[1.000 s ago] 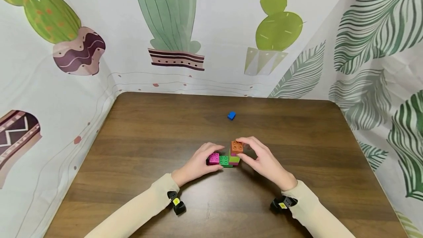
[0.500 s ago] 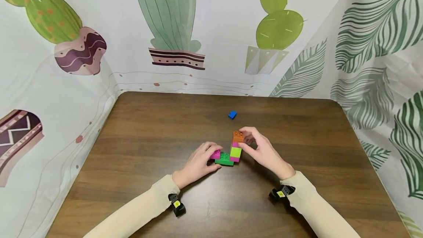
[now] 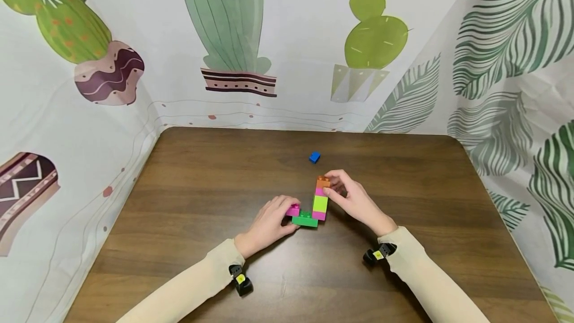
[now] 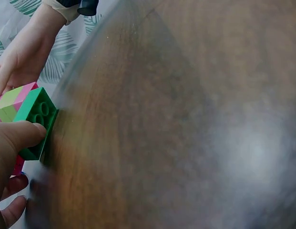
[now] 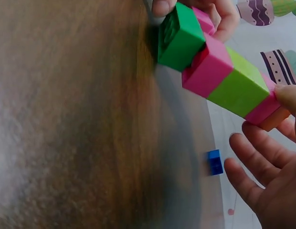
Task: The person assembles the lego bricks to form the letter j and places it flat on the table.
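Toy building bricks are joined in one piece between my hands. Its base is a long green brick [image 3: 305,221], with a pink brick [image 3: 293,211] on the left end. On the right end rises a column: pink, a lime brick [image 3: 320,204], pink, then an orange brick [image 3: 322,183] on top. My left hand [image 3: 267,222] grips the green and pink end, thumb on the green brick. My right hand [image 3: 358,202] pinches the column's top between thumb and fingers. The left wrist view shows the green brick's hollow underside [image 4: 39,113], so the piece is tilted.
A loose blue brick [image 3: 315,157] lies on the brown wooden table [image 3: 215,163], beyond the hands. Cloth printed with cacti and leaves [image 3: 300,39] hangs behind the table and along its sides. Each wrist wears a small black camera [image 3: 241,280].
The joined bricks have tipped, so the column's side faces show more and its orange top sits farther away. My right hand moved slightly away with it; the left keeps its grip.
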The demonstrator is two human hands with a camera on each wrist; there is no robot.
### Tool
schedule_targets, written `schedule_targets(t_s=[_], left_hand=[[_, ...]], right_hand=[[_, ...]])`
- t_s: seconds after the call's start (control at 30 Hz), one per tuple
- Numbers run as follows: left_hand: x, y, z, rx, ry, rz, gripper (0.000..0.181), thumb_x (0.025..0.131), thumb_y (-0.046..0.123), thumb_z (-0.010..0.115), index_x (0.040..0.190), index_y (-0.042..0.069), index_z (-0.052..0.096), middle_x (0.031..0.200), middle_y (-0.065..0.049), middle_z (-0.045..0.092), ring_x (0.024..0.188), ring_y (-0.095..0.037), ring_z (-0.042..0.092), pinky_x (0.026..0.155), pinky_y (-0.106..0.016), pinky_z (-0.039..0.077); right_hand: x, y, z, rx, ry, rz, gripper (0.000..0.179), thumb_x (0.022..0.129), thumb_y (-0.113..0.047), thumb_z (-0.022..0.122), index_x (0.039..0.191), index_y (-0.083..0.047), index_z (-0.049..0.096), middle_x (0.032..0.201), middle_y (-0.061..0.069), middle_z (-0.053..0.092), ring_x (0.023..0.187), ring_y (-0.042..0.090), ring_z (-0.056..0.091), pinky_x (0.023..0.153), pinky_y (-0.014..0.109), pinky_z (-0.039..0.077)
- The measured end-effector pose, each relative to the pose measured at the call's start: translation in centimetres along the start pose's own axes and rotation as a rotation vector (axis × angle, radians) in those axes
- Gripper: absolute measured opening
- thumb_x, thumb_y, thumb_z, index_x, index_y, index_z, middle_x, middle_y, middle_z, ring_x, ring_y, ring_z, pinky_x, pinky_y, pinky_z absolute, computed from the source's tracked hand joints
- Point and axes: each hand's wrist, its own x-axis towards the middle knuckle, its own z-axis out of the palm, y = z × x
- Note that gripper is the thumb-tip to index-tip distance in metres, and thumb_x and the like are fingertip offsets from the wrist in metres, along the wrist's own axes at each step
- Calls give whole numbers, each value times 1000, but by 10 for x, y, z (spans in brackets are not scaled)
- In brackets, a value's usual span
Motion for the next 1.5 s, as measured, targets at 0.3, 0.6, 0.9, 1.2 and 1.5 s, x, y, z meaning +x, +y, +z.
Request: schedule_targets(t_s=[0.3,0.6,0.9,1.2,1.5], left_hand=[[-2,0,2,26,15,-12,45,90,30,84,127,18,62,118,2,65,103,-17,58,88,-40,51],[-4,4,1,36,-1,-41,47,90,37,83,128,16,64,121,-1,66,109,-20,58,93,-42,48],[-5,7,1,65,-3,-68,48,91,40,81,129,16,65,121,-2,67,113,-22,58,94,-43,48],[-6,5,2,85,3,-57,49,91,43,81,129,16,67,121,-2,67,112,-21,57,92,-42,48],[-6,6,2,83,29,-60,49,89,43,82,128,16,68,120,-1,67,110,-21,57,88,-40,48]], right_hand=[[7,11,3,29,-63,95,32,101,-17,69,130,-9,58,108,8,71,90,19,67,80,34,55],[17,21,5,28,-133,133,29,102,-18,68,128,-6,61,109,11,71,91,19,65,81,34,54],[21,23,8,-10,-158,149,27,104,-21,65,128,-8,62,109,8,71,93,18,65,84,39,54],[22,24,10,-92,-158,126,27,103,-22,67,124,-4,66,108,7,67,90,18,61,80,37,52],[24,22,10,-106,-163,124,27,103,-20,67,123,-2,67,110,9,66,91,19,60,82,39,53]])
